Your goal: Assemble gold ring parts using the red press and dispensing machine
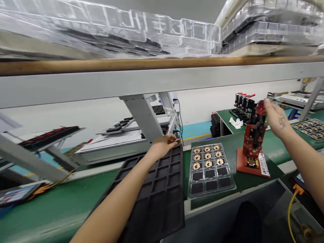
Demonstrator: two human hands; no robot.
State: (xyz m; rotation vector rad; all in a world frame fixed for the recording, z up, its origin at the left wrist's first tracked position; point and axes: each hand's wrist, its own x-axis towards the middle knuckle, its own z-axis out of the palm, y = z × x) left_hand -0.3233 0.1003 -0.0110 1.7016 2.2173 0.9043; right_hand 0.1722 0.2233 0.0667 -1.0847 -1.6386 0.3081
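Observation:
My left hand (164, 146) pinches a small round gold-coloured part (178, 142) over the far right corner of a black compartment tray (162, 199). My right hand (274, 116) is closed on the red-tipped handle (261, 108) at the top of a red toggle press (249, 148). In the base of the press lies another round gold part (251, 162). Between the two hands stands a clear plastic tray (212, 194) with several gold ring-shaped parts (208, 156) in its far rows; its near two rows show dark squares.
A grey shelf beam (162, 81) with clear trays (197, 33) on it crosses overhead. More black presses (244, 103) stand behind on the right, near a white cloth (236, 123). A yellow cable (290, 216) hangs at lower right. Another filled tray (310, 128) lies far right.

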